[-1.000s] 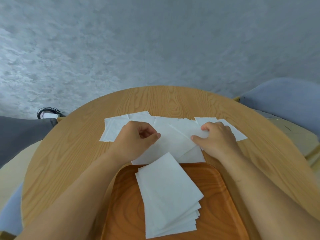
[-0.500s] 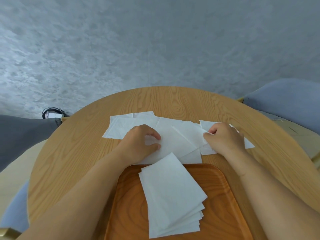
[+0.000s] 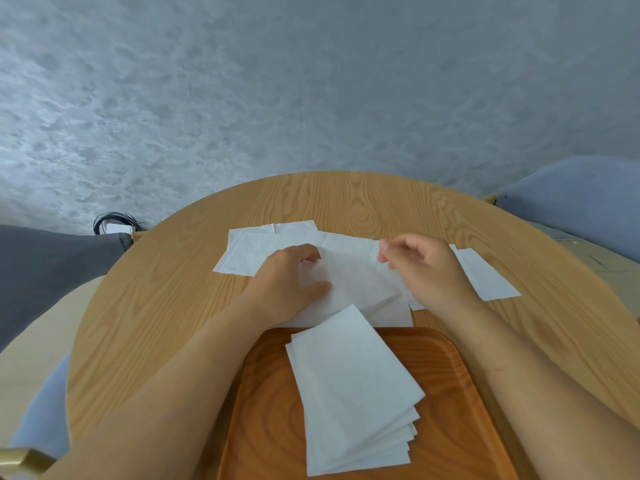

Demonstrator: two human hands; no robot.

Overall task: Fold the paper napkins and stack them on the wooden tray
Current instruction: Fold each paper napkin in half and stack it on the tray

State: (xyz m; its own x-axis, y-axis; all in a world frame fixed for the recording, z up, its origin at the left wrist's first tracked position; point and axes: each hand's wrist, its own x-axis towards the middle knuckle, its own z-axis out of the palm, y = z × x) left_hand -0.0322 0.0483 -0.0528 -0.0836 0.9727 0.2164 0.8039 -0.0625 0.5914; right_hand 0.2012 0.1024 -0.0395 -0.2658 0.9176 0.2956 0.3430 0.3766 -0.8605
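Beyond the tray (image 3: 446, 393), right fingers (image 3: 384, 252) pinch the napkin (image 3: 353, 271) by its edge.

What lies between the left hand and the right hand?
A white napkin, pinched by the right hand and held by the left hand; the head view shows it.

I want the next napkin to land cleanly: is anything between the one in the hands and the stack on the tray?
Nothing visible. The napkin, held by the left hand and right hand, sits just beyond the tray's far rim, and the stack's top is bare.
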